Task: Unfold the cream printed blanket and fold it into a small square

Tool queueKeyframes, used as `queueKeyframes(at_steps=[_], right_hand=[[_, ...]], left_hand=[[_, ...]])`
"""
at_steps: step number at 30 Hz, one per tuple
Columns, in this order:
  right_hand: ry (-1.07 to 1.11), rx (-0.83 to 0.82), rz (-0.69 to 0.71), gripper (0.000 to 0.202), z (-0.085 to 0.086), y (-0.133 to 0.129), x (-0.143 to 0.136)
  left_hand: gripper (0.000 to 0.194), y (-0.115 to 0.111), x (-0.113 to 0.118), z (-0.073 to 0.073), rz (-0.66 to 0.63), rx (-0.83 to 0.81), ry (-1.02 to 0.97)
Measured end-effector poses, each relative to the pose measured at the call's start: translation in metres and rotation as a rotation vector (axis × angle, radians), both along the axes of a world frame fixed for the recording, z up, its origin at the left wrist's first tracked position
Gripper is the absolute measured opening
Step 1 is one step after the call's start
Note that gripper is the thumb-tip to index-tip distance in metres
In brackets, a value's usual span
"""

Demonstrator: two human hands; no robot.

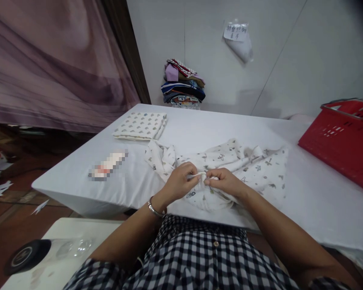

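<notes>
A white cloth with small plant-like prints lies loosely spread and rumpled near the front edge of the table. My left hand pinches its edge between thumb and fingers. Close beside it, my right hand grips the same edge, and a short stretch of hem shows between the two. Part of the cloth hangs toward my lap. Farther back on the left sits a folded cloth, white with rows of small green-grey prints.
A white-covered table carries a red basket at right and a blurred-out flat item at left. Folded fabrics are stacked behind it. A pale stool or side table at lower left holds a dark round object.
</notes>
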State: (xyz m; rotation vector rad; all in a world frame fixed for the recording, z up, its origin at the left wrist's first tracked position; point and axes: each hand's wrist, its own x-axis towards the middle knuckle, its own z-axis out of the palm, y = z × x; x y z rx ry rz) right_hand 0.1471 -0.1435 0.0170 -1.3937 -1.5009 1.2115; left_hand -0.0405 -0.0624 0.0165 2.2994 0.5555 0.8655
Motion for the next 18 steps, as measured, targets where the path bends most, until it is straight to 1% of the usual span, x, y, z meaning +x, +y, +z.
queueKeyframes(at_steps=[6, 9, 10, 12, 13, 15, 16, 18], right_hand=[[-0.013, 0.033, -0.045, 0.027, -0.002, 0.002, 0.0], [-0.047, 0.051, -0.049, 0.027, -0.004, 0.003, 0.001], [-0.065, 0.06, -0.049, 0.027, -0.005, 0.003, 0.002], [-0.104, 0.085, -0.05, 0.026, -0.006, 0.003, 0.001], [-0.122, 0.097, -0.049, 0.025, -0.005, 0.003, 0.001], [-0.15, 0.118, -0.035, 0.024, -0.002, 0.003, -0.001], [-0.162, 0.13, -0.027, 0.022, 0.002, 0.003, 0.0], [-0.211, 0.161, -0.021, 0.02, 0.016, 0.0, 0.009]], left_hand=[[0.013, 0.0, 0.001, 0.0, 0.013, -0.012, 0.028], [0.008, 0.003, 0.001, 0.004, 0.016, -0.095, 0.054], [0.015, 0.004, 0.001, 0.006, 0.001, -0.129, 0.066], [0.029, 0.007, 0.002, 0.011, -0.073, -0.173, 0.104], [0.029, 0.009, 0.003, 0.013, -0.126, -0.179, 0.133], [0.021, 0.013, 0.005, 0.017, -0.218, -0.179, 0.203], [0.019, 0.016, 0.006, 0.02, -0.245, -0.175, 0.233], [0.019, 0.028, 0.006, 0.029, -0.227, -0.157, 0.248]])
